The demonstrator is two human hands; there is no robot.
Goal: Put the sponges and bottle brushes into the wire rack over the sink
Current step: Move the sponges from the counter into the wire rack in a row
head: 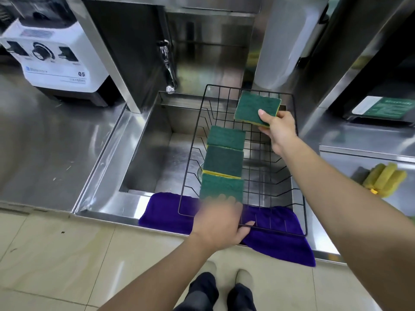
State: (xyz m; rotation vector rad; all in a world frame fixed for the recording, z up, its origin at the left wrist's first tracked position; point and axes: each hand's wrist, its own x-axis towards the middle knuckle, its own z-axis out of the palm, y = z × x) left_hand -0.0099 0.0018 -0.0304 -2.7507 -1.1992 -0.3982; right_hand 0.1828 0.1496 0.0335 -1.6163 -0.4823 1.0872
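A black wire rack (298, 167) spans the right half of the steel sink (143, 140). Three green-and-yellow sponges lie in a row down its left side: a far one (225, 138), a middle one (223, 161) and a near one (221, 187). My right hand (278, 131) holds a fourth green sponge (256, 107) over the rack's far right corner. My left hand (217, 223), blurred, rests at the rack's near edge with its fingers on the nearest sponge and the thumb by the front wire. A yellow bottle brush head (384, 179) lies on the right counter.
A purple cloth (280, 243) hangs over the sink's front edge under the rack. A tap (168, 68) stands at the back left of the sink. A white blender base (56, 55) sits on the left counter. A machine (381, 108) occupies the right counter.
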